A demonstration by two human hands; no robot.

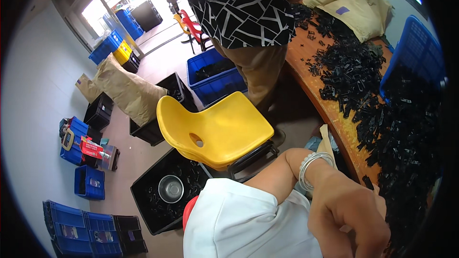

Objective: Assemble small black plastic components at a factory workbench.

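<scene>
My left hand [349, 210] reaches in from a white sleeve [239, 220], with bracelets [311, 169] at the wrist. Its fingers curl closed beside the table edge; what they hold, if anything, is hidden. A small black piece [367, 182] shows just past the knuckles; I cannot tell whether it is gripped. A sliver of skin at the hand's far side could belong to either hand; otherwise my right hand is out of sight. Heaps of small black clip-like plastic parts [354, 74] cover much of the orange-brown table [306, 52] to my right.
A yellow chair [220, 129] stands ahead. Left of it, a black crate [143, 188] holds black parts and a metal bowl [170, 188]. A person [239, 9] stands beyond, near a blue crate [215, 91]. A blue basket [416, 48] leans on the table; paper sacks [358, 9] sit behind.
</scene>
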